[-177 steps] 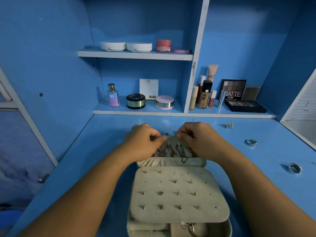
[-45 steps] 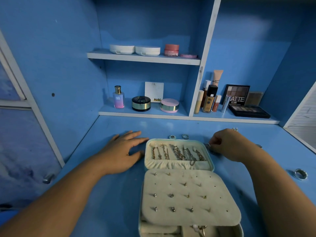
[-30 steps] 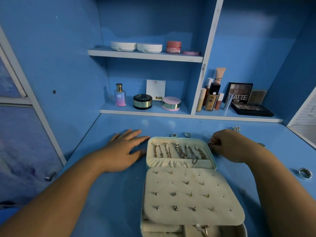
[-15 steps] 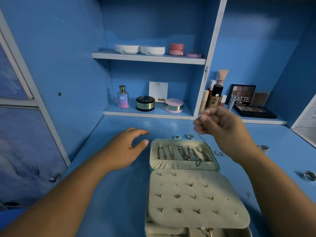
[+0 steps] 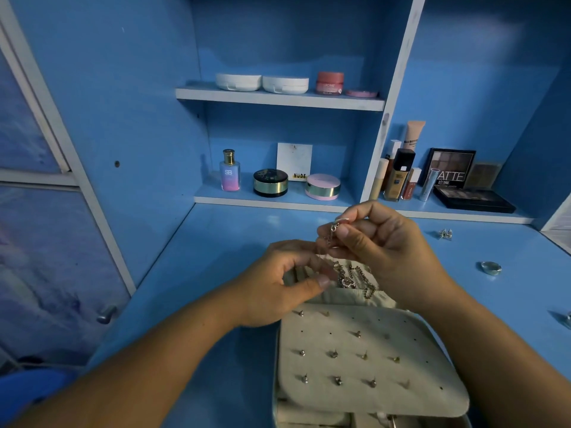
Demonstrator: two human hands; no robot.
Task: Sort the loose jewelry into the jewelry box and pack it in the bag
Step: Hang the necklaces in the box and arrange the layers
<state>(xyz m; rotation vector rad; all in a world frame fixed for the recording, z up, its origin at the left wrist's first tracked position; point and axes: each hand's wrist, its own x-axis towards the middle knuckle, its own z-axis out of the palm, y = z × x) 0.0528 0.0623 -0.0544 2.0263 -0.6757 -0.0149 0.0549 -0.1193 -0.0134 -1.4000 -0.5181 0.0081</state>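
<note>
Head camera looks down on the desk (image 5: 216,242), where the right hand (image 5: 383,242) is raised above the far end of the open jewelry box (image 5: 349,299) and pinches the top of a thin chain (image 5: 332,231) between thumb and forefinger, its other fingers curled in. The chain hangs nearly straight down from that pinch, its long axis close to upright, and its lower end trails toward the left hand (image 5: 272,288), which sits just below and to the left, over the left side of the raised lid. That hand's fingers are half curled, with the thumb (image 5: 323,282) reaching toward them. The picture is blurred there, so I cannot tell whether they already hold the chain or only hover beside it. Directly under the hanging chain lie the bracelets (image 5: 355,276) already hung in the lid, so the next move is likely a short drop onto that row, with the left hand the nearer one to guide the free end. Nearer the person, the stud panel (image 5: 426,381) lies flat over the box. Toward the desk's right edge a ring (image 5: 490,267) and a pair of earrings (image 5: 446,233) lie loose, well apart from the box. No bag is in view.
</note>
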